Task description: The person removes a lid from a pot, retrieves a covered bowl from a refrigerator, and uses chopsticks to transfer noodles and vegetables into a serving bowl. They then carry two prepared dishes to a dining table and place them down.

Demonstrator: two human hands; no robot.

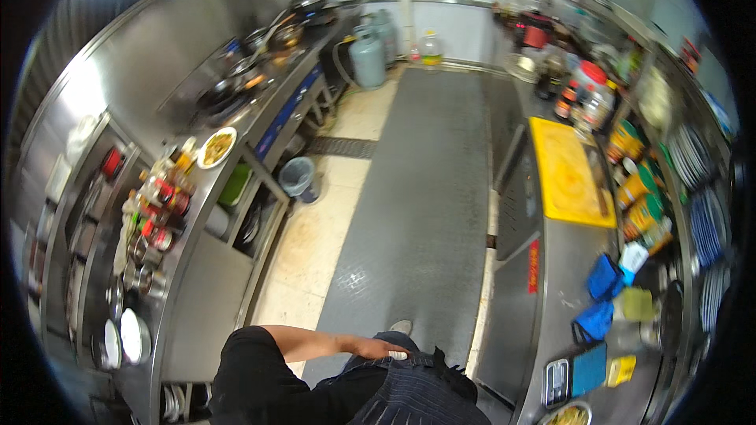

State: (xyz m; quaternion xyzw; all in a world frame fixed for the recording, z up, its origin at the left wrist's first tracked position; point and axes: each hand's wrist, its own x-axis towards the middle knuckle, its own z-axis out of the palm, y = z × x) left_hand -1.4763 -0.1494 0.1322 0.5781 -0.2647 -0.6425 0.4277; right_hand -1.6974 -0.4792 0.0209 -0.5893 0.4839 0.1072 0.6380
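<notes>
My left hand (378, 348) lies across my waist, against the dark striped apron (407, 389). Something white shows at its fingertips; whether it is a wrap or a held scrap I cannot tell. My right hand is out of view. Before me runs a grey floor mat (425, 189) between two steel counters. On the right counter is a yellow cutting board (564, 171), with a knife (598, 180) along its far side. A white plate of food (217, 147) sits on the left counter.
Left, sauce bottles (159, 212) and white bowls (134, 336) crowd the counter; a waste bin (298, 180) stands on the tiles. Gas cylinders (367, 59) stand ahead. At right are blue cloth items (603, 277), a digital scale (557, 382) and a food bowl (570, 416).
</notes>
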